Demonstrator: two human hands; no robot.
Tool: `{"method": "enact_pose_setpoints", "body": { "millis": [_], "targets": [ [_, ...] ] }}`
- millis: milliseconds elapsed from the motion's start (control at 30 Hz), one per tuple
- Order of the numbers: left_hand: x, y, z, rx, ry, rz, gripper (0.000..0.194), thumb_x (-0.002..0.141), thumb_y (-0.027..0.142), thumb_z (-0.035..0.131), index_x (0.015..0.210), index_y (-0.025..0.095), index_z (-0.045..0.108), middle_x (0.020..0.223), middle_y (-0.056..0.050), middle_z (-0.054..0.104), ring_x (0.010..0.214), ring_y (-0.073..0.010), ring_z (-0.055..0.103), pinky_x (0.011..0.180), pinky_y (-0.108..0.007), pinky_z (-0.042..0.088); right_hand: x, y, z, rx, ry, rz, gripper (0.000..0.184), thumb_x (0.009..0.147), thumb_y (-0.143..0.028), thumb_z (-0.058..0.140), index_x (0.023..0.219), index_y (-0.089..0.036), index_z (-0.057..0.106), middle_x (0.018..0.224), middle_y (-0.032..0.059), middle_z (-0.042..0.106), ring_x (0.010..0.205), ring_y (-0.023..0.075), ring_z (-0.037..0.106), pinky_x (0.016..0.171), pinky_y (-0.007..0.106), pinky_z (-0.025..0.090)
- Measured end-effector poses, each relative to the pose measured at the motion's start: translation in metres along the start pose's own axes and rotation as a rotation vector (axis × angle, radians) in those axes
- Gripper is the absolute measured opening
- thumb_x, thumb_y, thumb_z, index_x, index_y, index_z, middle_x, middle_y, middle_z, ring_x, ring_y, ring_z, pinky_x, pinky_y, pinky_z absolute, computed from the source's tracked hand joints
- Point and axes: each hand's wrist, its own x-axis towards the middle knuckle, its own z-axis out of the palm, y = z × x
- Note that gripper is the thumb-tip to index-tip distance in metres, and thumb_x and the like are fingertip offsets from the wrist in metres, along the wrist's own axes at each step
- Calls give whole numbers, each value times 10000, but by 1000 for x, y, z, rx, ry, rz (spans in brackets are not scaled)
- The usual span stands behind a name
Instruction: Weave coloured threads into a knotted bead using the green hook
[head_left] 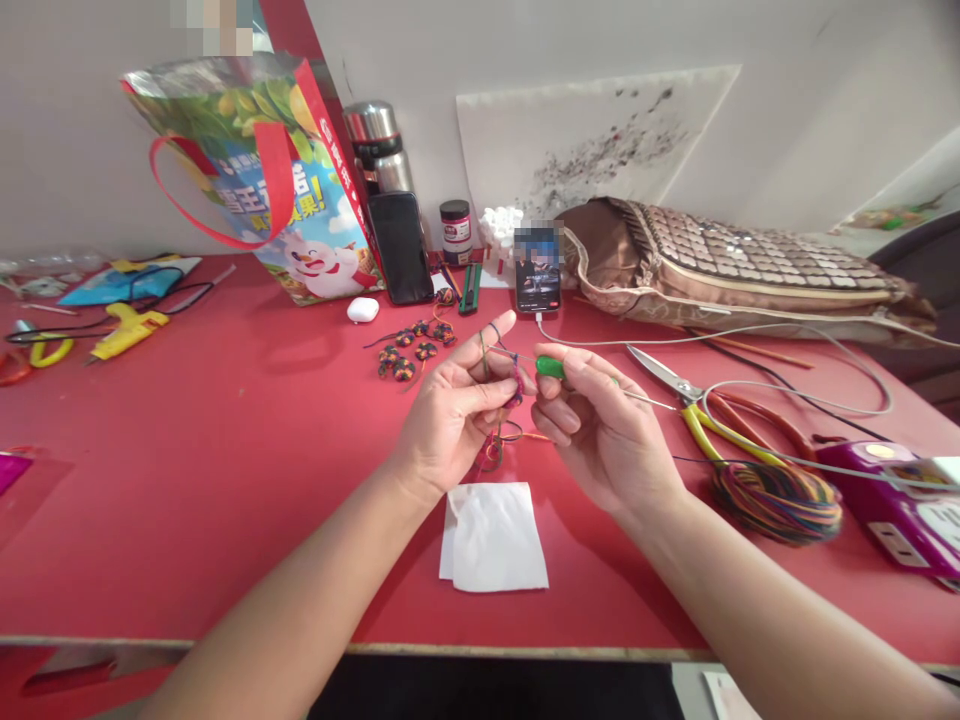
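My left hand [457,410] pinches a small dark purple piece of crochet [514,396], with yarn looped over its raised index finger. In my right hand [592,410] is a crochet hook with a green grip [550,367]; its thin metal tip points left and reaches the yarn by my left fingers. Loose multicoloured yarn [491,452] hangs below the left hand onto the red table. Behind the hands lie several small round crocheted pieces [405,352] in dark and orange yarn. A wound ball of multicoloured yarn [776,500] rests to the right of my right forearm.
White tissues [499,540] lie in front of me. Scissors [694,395], a white cable [814,330] and a purple power strip [900,510] are at right. A lit phone [538,270], dark phone [402,247], shopping bag [277,190] and yellow glue gun [127,330] stand or lie further back.
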Motion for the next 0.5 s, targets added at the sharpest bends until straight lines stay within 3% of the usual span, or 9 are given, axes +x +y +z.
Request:
{"method": "enact_pose_setpoints", "body": {
  "millis": [500],
  "targets": [
    [1, 0, -5, -75, -55, -80, 493, 818, 101, 915, 1292, 158, 793, 837, -11, 784, 794, -123, 726, 666, -195, 514, 0, -1, 1, 42, -8, 0, 105, 836, -290, 883, 913, -219, 893, 688, -11, 687, 497, 60, 407, 474, 220, 393]
  ]
}}
